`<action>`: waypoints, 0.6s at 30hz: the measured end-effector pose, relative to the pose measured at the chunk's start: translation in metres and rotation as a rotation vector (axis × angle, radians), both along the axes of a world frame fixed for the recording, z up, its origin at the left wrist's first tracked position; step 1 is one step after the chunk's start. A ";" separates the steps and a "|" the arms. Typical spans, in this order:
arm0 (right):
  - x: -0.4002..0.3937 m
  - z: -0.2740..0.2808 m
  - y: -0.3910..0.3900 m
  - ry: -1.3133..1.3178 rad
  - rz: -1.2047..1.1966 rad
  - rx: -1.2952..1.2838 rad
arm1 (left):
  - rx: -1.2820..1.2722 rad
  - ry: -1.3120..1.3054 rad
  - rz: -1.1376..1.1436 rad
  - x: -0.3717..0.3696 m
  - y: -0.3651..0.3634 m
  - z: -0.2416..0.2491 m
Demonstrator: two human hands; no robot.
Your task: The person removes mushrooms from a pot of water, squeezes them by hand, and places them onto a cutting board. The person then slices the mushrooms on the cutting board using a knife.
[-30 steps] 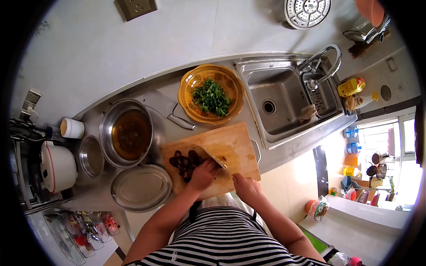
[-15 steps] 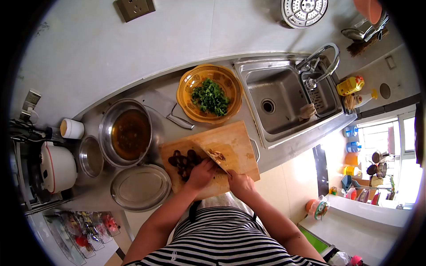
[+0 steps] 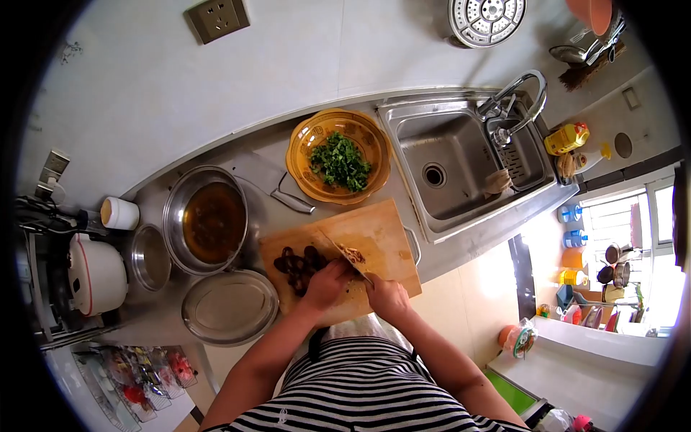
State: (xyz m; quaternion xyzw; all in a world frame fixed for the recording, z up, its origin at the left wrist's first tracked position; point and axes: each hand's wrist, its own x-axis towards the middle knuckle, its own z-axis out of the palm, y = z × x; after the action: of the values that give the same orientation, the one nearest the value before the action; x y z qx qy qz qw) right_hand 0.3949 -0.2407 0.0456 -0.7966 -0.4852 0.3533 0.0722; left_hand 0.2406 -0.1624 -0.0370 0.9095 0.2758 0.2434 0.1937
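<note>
My right hand [image 3: 389, 297] is closed round the handle of a kitchen knife [image 3: 345, 252], whose wide blade stands on edge on the wooden cutting board [image 3: 392, 237]. Close against the blade's left side, my left hand [image 3: 328, 283] has its fingers curled down on the board, pinning what looks like a dark mushroom; the piece is mostly hidden beneath them. A pile of dark brown soaked mushrooms [image 3: 294, 266] lies left of that hand. Thin cut slices [image 3: 353, 253] rest on the blade's right side.
Behind the board stands a yellow-brown bowl [image 3: 299, 147] of chopped greens [image 3: 340, 162]. A second knife [image 3: 294, 201] lies beside it. To the left are a steel basin [image 3: 173, 241] of brown liquid and an oval steel tray [image 3: 230, 306]. The sink [image 3: 443, 155] is at the right.
The slices beside the blade have shifted slightly. Both hands stay at almost the same place on the board, and the view has tilted a little.
</note>
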 end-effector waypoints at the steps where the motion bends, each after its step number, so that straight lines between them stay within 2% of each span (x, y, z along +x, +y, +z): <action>1: 0.001 0.000 -0.002 0.003 -0.001 0.005 | -0.001 -0.005 -0.006 0.000 -0.001 0.001; 10: 0.013 0.024 -0.028 -0.006 0.052 -0.024 | -0.016 0.026 -0.006 -0.007 -0.002 0.005; 15: 0.005 0.037 -0.020 -0.068 0.058 -0.175 | -0.028 0.012 0.012 -0.004 -0.003 0.000; 18: 0.000 0.012 -0.012 -0.059 0.070 -0.160 | -0.024 0.040 0.008 -0.005 -0.003 -0.001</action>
State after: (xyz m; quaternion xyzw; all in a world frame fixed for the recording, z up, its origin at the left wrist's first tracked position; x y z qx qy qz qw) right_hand 0.3947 -0.2526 0.0577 -0.7924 -0.4848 0.3698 -0.0185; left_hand 0.2358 -0.1653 -0.0376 0.9106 0.2864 0.2227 0.1980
